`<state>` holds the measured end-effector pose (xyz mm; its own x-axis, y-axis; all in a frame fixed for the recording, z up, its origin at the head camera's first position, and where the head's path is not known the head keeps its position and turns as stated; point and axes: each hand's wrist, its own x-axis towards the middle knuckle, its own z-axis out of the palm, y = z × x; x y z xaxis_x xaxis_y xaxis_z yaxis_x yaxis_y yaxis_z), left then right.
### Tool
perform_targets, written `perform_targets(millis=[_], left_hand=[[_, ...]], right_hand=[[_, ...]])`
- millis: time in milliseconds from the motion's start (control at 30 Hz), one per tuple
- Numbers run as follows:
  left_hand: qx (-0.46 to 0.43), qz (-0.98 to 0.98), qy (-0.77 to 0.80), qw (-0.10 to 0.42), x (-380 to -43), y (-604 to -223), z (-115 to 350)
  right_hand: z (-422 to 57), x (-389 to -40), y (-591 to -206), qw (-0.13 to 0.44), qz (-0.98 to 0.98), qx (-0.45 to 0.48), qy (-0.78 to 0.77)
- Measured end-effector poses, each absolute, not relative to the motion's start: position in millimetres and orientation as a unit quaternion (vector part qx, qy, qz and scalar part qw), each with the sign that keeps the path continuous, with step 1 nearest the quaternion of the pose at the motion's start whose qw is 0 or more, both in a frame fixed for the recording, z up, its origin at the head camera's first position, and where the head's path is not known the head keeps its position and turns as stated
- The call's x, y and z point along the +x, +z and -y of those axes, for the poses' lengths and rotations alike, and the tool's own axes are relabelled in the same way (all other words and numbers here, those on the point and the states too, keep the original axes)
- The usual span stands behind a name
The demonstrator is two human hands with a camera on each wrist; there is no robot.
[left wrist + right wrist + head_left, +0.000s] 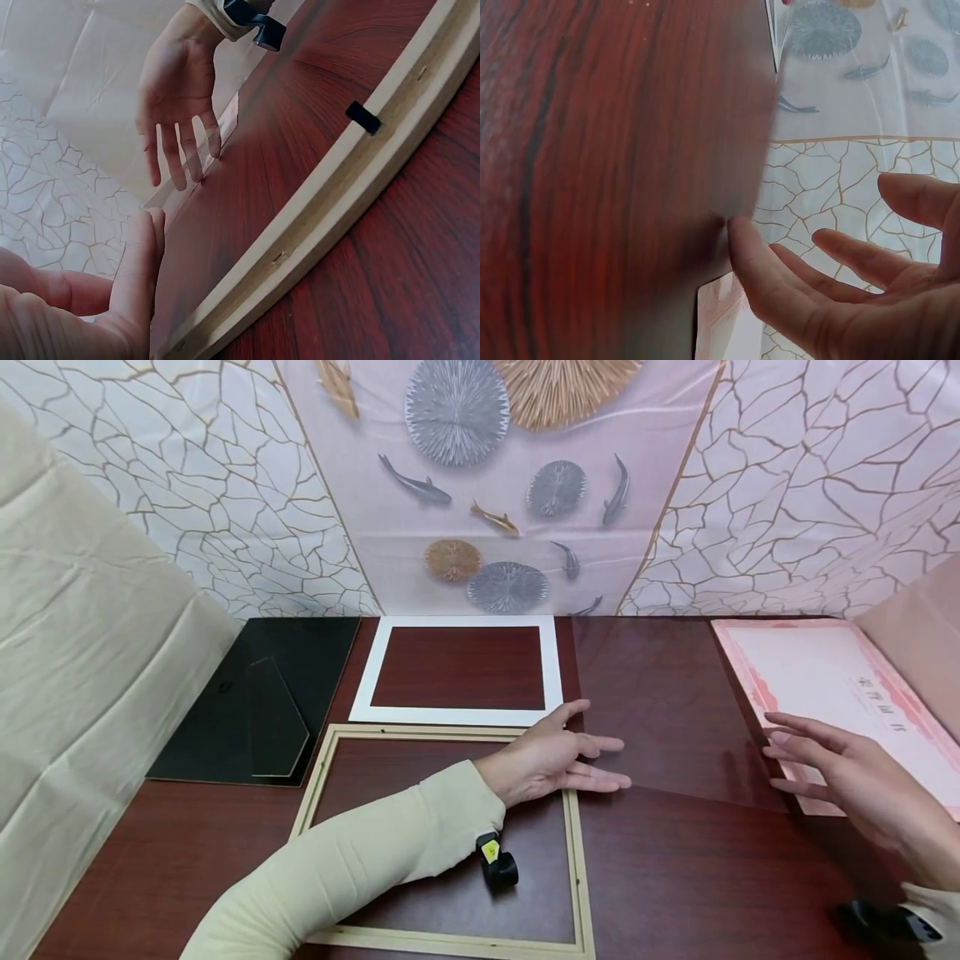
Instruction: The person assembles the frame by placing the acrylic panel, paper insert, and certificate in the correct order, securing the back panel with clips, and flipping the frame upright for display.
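Two hands are seen flanking a clear glass sheet that lies flat on the dark red desk; the left hand is laid with straight fingers against the sheet's left edge, and the right hand is spread with fingers straight at its right edge, where one fingertip is seen touching the pane in the right wrist view; nothing is gripped, both hands are held apart and unclenched. The sheet is placed right of centre, between the wooden frame at near left and the pink certificate at far right, whose left margin appears to be overlapped by the pane. The white mat board is laid at the far middle, just beyond the frame; the black backing board with its stand flap is set at far left. From the left wrist view the frame's back rail with a small black clip is shown, so the frame is judged to be lying face down and unfilled. By this layout the framing is judged barely begun: every part is laid out separately; the glass is not yet lifted into the frame; mat, certificate and backing remain to be stacked and clipped in.
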<state>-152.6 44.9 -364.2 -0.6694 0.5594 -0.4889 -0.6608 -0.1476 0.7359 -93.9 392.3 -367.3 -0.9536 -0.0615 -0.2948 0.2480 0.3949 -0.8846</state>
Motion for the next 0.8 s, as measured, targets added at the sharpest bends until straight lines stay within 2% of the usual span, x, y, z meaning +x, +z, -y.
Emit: perform_targets(millis=[233, 500, 800], left_hand=[[-0.031, -0.539, 0.737, 0.407, -153.2, -363.0, -31.7], [0.012, -0.562, 0.707, 0.429, -149.7, -358.5, -7.0], [0.077, -0.603, 0.650, 0.457, -142.0, -352.1, 30.7]], right_hand=[[-387.2, -96.1, -365.6, 0.170, -0.836, 0.070, -0.517], [-386.2, -96.7, -376.1, 0.112, -0.663, -0.042, -0.739], [-383.2, -100.8, -373.8, 0.105, -0.614, -0.027, -0.782]])
